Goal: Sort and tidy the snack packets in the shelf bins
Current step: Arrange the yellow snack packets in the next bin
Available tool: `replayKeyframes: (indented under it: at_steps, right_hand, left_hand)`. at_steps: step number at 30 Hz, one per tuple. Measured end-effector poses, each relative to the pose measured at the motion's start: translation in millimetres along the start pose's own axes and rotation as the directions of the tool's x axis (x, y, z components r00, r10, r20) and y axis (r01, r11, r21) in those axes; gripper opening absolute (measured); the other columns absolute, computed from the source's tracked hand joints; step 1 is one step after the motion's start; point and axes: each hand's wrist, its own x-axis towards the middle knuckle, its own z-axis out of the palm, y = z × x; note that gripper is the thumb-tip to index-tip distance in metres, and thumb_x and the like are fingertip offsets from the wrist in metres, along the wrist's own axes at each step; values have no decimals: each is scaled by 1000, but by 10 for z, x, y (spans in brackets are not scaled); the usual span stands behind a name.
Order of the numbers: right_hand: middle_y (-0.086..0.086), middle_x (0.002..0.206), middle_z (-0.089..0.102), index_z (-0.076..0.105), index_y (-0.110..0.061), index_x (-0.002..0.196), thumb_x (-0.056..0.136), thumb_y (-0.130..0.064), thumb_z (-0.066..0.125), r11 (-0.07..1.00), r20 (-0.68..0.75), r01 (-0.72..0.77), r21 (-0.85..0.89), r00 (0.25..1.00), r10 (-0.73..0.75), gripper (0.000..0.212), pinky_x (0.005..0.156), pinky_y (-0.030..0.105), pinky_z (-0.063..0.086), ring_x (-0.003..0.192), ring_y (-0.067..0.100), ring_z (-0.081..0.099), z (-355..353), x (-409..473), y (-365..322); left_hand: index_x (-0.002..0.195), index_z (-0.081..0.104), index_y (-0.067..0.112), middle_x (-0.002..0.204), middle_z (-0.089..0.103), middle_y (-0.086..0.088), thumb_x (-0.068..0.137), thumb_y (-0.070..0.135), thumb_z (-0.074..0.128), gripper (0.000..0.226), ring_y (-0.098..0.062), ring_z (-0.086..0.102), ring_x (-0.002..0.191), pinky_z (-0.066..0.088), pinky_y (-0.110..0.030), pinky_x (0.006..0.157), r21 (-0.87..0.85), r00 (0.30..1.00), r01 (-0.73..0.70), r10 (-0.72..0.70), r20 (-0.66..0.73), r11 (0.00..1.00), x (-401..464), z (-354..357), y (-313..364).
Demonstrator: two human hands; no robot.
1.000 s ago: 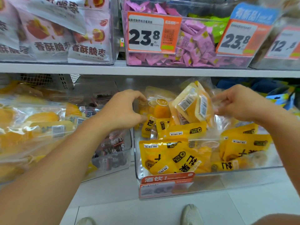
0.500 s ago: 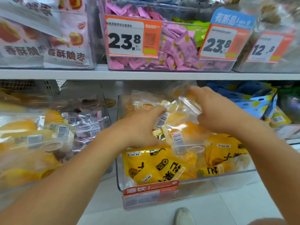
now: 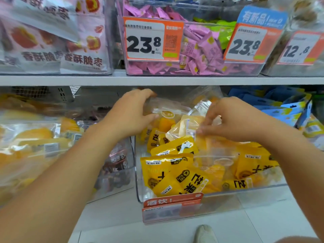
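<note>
Bin: the clear plastic shelf bin point(image 3: 263, 190) sat on the lower shelf, heaped with yellow printed mango packets point(image 3: 177, 179) and a few clear pouches showing orange fruit.
Left hand: the left hand point(image 3: 129, 116) reached over the back left of the heap, its grip curled round the top edge of a clear pouch with a round gold sticker point(image 3: 166, 114).
Right hand: the right hand point(image 3: 233, 120) pinched a pale see-through pouch point(image 3: 184, 128) near the middle of the heap, grip closed on its upper edge.
Slip risk: both pouches were glossy film held only at an edge, so either probably could slide out of the fingers and drop back crooked.
Spill risk: the heap stood near the bin's low front wall; dragging a pouch forward might push yellow packets over the rim to the floor.
Mixing risk: the neighbouring clear bin of dark-wrapped snacks point(image 3: 115, 165) stood just beside the left wall, so a packet nudged sideways could land in the wrong bin.
Label risk: the orange price tag point(image 3: 172, 201) clipped to the front could be knocked loose by a forearm.
</note>
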Motion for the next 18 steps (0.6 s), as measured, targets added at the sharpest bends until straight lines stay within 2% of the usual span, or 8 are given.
replayKeyframes:
  at_steps: [2,4,6,8,11,13,16,18]
  right_hand:
    - [-8,89,68,76,-25,82,87,-53,65,983,-163,150,108,978,-131,31,80,36,49,85,12,62,129,102,-153]
    - [-8,95,66,74,-25,95,92,-44,61,960,-149,261,101,958,-244,22,81,34,46,91,14,61,280,262,-317]
    - [-8,94,64,70,-26,103,94,-39,61,963,-89,264,50,962,-259,18,73,30,38,93,16,60,391,422,-418]
    - [-3,84,62,63,-24,87,96,-45,55,978,-84,210,-14,974,-210,24,67,31,36,90,23,61,460,535,-441]
    - [-1,68,44,40,-20,64,95,-54,52,988,-18,-21,-155,1000,18,47,67,32,37,85,31,59,470,597,-316]
    - [1,72,54,45,-20,64,88,-56,62,974,9,-157,-164,987,161,47,67,30,39,84,28,61,410,592,-228]
    - [-4,62,64,59,-16,66,76,-58,76,971,10,-233,-54,972,234,47,55,27,40,64,14,59,354,620,-188]
    - [-2,67,68,64,-14,77,71,-57,82,962,35,-262,76,965,260,47,59,30,52,61,14,64,366,658,-197]
  left_hand:
    - [133,57,28,127,61,-2,82,47,74,57,-23,56,118,46,-39,101,-14,1000,-7,7,27,1000,86,111,8]
    - [128,58,34,125,62,-2,78,55,65,54,-26,56,117,48,-45,99,-16,998,-12,13,69,1000,152,235,34]
    - [112,59,37,116,64,-1,79,43,63,34,-27,58,110,49,-45,94,-28,999,-11,12,51,1000,207,322,58]
    - [91,59,32,100,65,2,83,28,69,13,-24,60,96,50,-38,83,-66,1000,25,-25,4,998,256,343,51]
    - [78,60,20,87,61,1,87,26,74,17,-21,57,84,46,-31,76,-48,995,102,-103,-12,994,262,284,-48]
    - [79,63,13,82,58,1,87,24,75,18,-21,55,79,44,-29,73,-21,990,141,-141,10,990,237,208,-125]
    - [80,65,7,72,53,5,88,20,75,18,-9,48,64,36,-21,58,-37,987,160,-159,31,986,202,140,-203]
    - [78,66,9,70,53,6,89,19,75,18,-5,46,62,32,-16,54,-53,987,160,-158,34,986,197,137,-224]
